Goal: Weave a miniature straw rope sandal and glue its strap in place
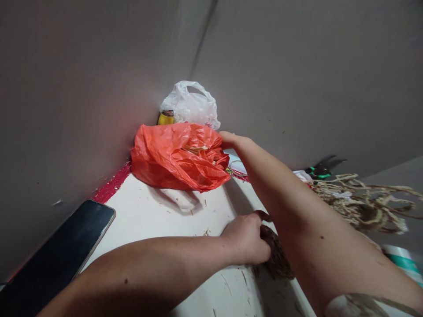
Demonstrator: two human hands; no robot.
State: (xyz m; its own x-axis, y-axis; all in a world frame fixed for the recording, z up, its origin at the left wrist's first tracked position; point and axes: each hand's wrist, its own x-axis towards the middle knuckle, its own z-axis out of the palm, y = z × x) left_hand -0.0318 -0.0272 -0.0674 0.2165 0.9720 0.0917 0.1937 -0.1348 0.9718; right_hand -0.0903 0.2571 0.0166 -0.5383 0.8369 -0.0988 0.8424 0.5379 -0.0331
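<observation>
My left hand (247,240) is closed around a bundle of dark brown strands (277,257) low over the white tabletop (211,211). The bundle's far end is partly hidden by my fingers and right forearm. Farther off, my right hand (228,140) grips the right edge of a crumpled red plastic bag (172,154); its fingers are out of sight behind the plastic. Pale thin stalks (195,149) show in the bag's mouth. The bag hangs over the table's far end, with a shadow beneath it. My right arm crosses above my left hand.
A white plastic bag (194,105) and a yellow jar (166,117) stand in the wall corner. At left lies a black phone (71,251). Tangled beige cords (366,202) lie at right, near green-and-black handled pliers (322,172) and a green-and-white roll (401,262). Brown scraps dot the tabletop.
</observation>
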